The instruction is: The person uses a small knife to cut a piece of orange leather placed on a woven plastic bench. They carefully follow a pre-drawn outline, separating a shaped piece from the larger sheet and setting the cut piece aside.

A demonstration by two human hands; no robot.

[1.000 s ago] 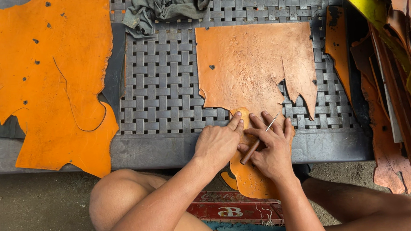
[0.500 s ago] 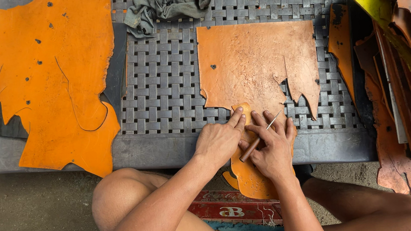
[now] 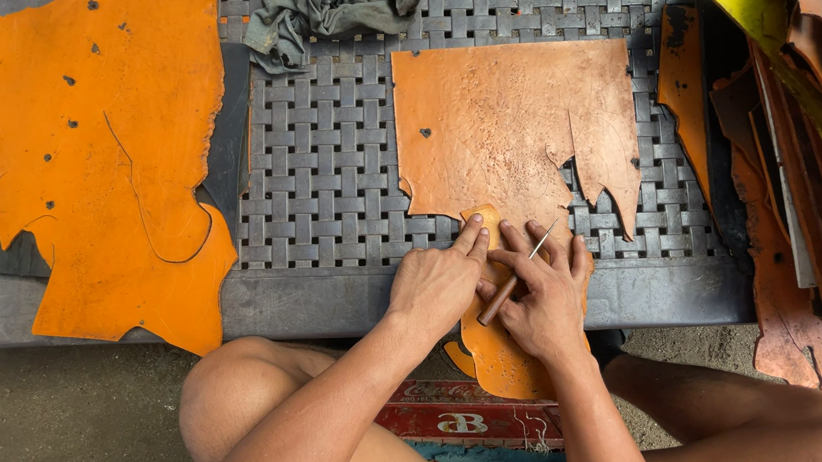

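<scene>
Now our left hand [image 3: 439, 283] presses the orange template [image 3: 499, 348] flat on the leather sheet [image 3: 511, 121], fingers together. Our right hand [image 3: 541, 294] has its fingers clamped on the awl [image 3: 514, 277]; the outline looks barely begun.

A woven worktop [image 3: 325, 169] carried the things. A large leather sheet [image 3: 103, 160] lay at its left, hanging over the near edge. A smaller leather piece [image 3: 511, 121] lay right of the middle, and a crumpled cloth [image 3: 339, 2] sat behind it at the far edge. A stack of leather scraps [image 3: 805, 153] stood at the right end. At the near edge a small cut-out piece [image 3: 498, 353] lay partly on the leather piece and hung over the worktop's edge. The left hand [image 3: 436, 284] and right hand [image 3: 543, 299] rested side by side on it, an awl [image 3: 512, 287] lying between the right hand's fingers. Below the worktop, a crate [image 3: 459, 412] sat between the person's knees.
</scene>
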